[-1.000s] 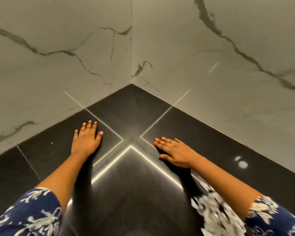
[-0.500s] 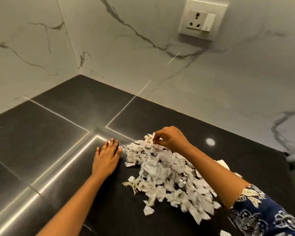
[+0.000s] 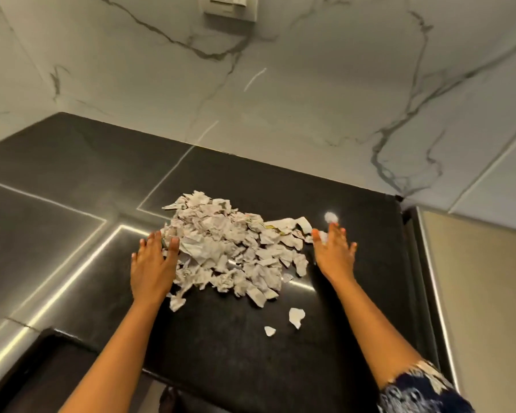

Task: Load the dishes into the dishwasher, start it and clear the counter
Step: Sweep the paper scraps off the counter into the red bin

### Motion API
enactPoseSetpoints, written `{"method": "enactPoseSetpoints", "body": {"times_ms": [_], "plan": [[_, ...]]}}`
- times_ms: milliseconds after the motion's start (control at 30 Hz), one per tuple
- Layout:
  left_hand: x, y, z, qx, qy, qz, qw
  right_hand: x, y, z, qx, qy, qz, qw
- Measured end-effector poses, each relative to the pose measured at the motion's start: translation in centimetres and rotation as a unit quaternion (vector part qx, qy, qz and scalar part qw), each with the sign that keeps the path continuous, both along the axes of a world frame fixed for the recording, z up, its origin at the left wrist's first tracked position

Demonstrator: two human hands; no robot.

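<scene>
A heap of torn, crumpled paper scraps (image 3: pixel 227 245) lies on the black counter (image 3: pixel 72 180). My left hand (image 3: pixel 152 263) lies flat on the counter with straight fingers, touching the heap's left edge. My right hand (image 3: pixel 334 248) is flat with spread fingers at the heap's right edge, just beside the outermost scraps. Two loose scraps (image 3: pixel 296 316) lie apart near the counter's front, between my forearms. No dishes or dishwasher are in view.
Marble-patterned walls (image 3: pixel 310 99) meet the counter at the back and right. A wall socket (image 3: pixel 230 7) sits above the heap. The counter ends at a dark vertical edge (image 3: pixel 411 263) on the right, with a beige surface beyond. The front edge (image 3: pixel 72 338) steps down at lower left.
The view has swung right from the bare corner to the paper heap. My right hand left the heap's top, opened and moved to its right side; my left hand now touches the left edge.
</scene>
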State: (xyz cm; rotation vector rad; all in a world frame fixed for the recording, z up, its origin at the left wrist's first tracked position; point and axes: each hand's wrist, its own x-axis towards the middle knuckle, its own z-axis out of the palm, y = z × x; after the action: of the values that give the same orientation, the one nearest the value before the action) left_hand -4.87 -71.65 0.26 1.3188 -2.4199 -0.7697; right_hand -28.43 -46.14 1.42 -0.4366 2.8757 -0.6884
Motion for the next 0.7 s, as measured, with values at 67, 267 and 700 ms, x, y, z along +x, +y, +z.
{"method": "enactPoseSetpoints", "body": {"times_ms": [67, 267, 700], "plan": [[-1.2, 0.6, 0.1, -0.001, -0.004, -0.005, 1.0, 0.5, -2.3, -0.4, 0.01, -0.001, 0.057, 0.998], [0.4, 1.1, 0.0, 0.065, 0.064, -0.035, 0.995, 3.4, -4.4, 1.7, -0.1, -0.096, 0.168, 0.976], [6.5, 6.7, -1.0, -0.08, -0.164, -0.114, 0.977, 16.9, -2.7, -1.0, 0.074, 0.034, 0.193, 0.978]]}}
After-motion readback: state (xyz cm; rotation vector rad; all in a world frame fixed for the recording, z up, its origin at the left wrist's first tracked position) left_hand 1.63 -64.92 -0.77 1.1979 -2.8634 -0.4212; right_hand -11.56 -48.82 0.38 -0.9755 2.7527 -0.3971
